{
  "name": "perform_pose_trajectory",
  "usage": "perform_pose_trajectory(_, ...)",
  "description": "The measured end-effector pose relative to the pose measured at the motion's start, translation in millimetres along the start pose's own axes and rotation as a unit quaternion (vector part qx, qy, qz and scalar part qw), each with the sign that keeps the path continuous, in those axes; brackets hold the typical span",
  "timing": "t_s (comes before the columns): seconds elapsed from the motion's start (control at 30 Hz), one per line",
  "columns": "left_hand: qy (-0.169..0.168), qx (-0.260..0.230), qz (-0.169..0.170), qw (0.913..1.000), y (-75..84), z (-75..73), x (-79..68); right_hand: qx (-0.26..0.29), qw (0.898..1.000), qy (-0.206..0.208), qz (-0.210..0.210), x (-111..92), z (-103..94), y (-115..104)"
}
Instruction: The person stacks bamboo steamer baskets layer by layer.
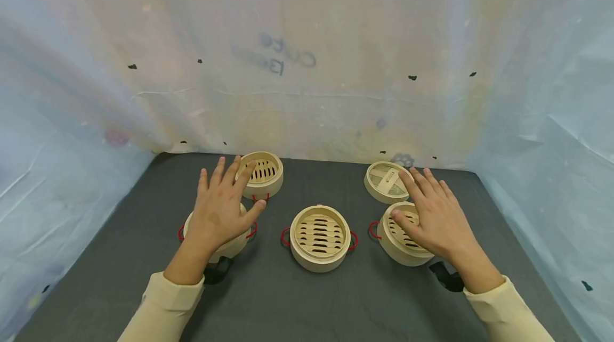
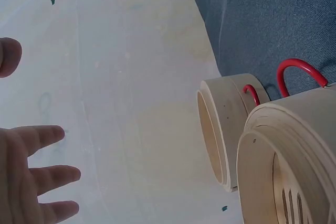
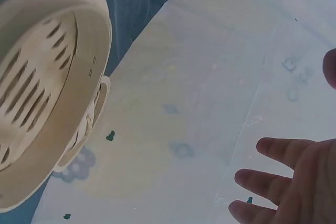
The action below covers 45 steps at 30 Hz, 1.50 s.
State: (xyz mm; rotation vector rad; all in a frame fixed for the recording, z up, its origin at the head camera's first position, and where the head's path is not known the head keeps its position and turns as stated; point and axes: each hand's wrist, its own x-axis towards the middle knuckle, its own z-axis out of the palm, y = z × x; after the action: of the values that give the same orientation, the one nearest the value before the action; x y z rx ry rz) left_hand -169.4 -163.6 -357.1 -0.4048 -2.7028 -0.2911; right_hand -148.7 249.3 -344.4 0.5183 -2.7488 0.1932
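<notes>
My left hand (image 1: 218, 217), fingers spread and holding nothing, hovers over the left front bamboo steamer basket (image 1: 237, 246) and hides much of it. Its fingertips overlap the back left steamer basket (image 1: 273, 185) in the head view. With its fingers extended, my right hand (image 1: 438, 219) hangs above the right front steamer basket (image 1: 400, 249), covering that basket's right side. Just beyond those fingertips lies a round woven steamer lid (image 1: 388, 182). Between the hands sits the middle steamer basket (image 1: 320, 238), its slatted base showing and a red handle on each side.
A dark grey cloth (image 1: 307, 304) covers the table under the baskets. Pale plastic sheeting (image 1: 307, 118) hangs along the back, and more sheeting stands at the left (image 1: 57, 171) and right (image 1: 551, 171). Dark bands circle both wrists.
</notes>
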Motion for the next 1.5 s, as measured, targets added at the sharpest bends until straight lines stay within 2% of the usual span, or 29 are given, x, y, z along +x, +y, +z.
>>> perform_pose_trajectory(0.13,0.003,-0.001,0.0,1.0,0.1,0.4,-0.7,0.022,1.0,-0.005,-0.004,-2,0.6,-1)
perform_pose_trajectory(0.33,0.022,-0.002,0.006,0.9997,-1.6,0.3,-2.2,0.109,0.994,-0.009,0.002,-4,2.2,-6)
perform_pose_trajectory(0.5,0.043,-0.007,0.013,0.999,-2.6,-0.7,-3.8,0.195,0.981,-0.003,0.014,-7,8.2,-12)
perform_pose_trajectory(0.77,0.073,-0.017,0.032,0.9967,-3.9,-1.1,-6.4,0.271,0.962,0.039,-0.006,-11,23.5,-27)
perform_pose_trajectory(0.97,0.09,-0.021,0.044,0.9947,-3.1,-2.4,-9.4,0.335,0.942,0.031,-0.007,-14,33.0,-36)
perform_pose_trajectory(1.1,0.102,-0.027,0.055,0.9929,-2.8,-2.5,-12.0,0.357,0.934,0.018,0.002,-17,38.7,-42)
perform_pose_trajectory(1.3,0.087,-0.047,0.044,0.9941,0.7,-3.9,-19.8,0.391,0.92,0.002,0.007,-19,47.7,-49)
perform_pose_trajectory(1.5,0.074,-0.066,0.033,0.9945,3.6,-5.2,-25.8,0.408,0.913,-0.004,0.01,-20,60.1,-54)
